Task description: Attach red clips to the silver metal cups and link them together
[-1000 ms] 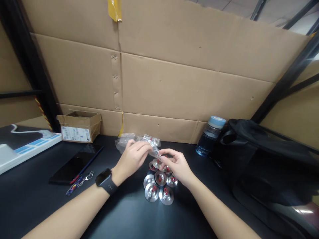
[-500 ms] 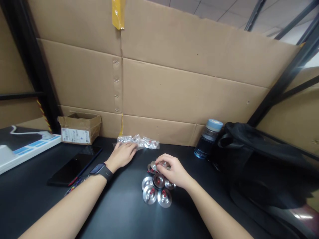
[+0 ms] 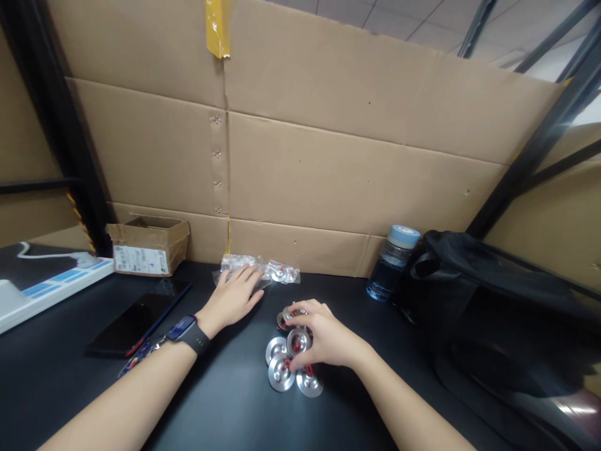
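Head view: the left hand lies spread on clear plastic bags; the right hand arches over silver finger cymbals clustered on the tabletop, its grip unclear. Dragging fingertips could snag the red loops and, since rims overlap, scatter several.

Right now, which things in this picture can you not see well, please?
All in the head view:
1. Metal discs: the right hand covers some, so their number and its grip are unclear.
2. Plastic packets: the left hand hides part of them.
3. Box label: its print is too small and blurred to read.
4. Power strip: the left edge cuts it off.
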